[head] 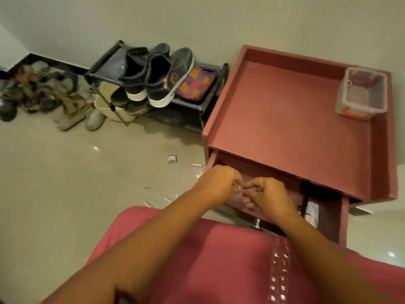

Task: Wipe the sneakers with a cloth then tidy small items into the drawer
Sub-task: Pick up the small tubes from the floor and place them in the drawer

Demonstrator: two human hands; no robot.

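Two dark sneakers (153, 77) with white soles stand on a black shoe rack (103, 64), and a checked orange and purple cloth (197, 82) lies beside them. The reddish bedside table (285, 119) has its drawer (344, 218) pulled out, with a white box (312, 212) inside. My left hand (217, 185) and my right hand (267, 196) hover over the drawer's left part, fingers curled and fingertips almost meeting. Nothing shows between the fingers. On the floor lie a small matchbox (172, 158), a battery (196, 165) and other small cylinders (147, 204).
A clear plastic container (361, 95) stands at the table top's back right corner. A pile of shoes (39, 91) sits against the wall at the left. The drawer's metal knob (257, 223) is just above my pink garment (219, 260).
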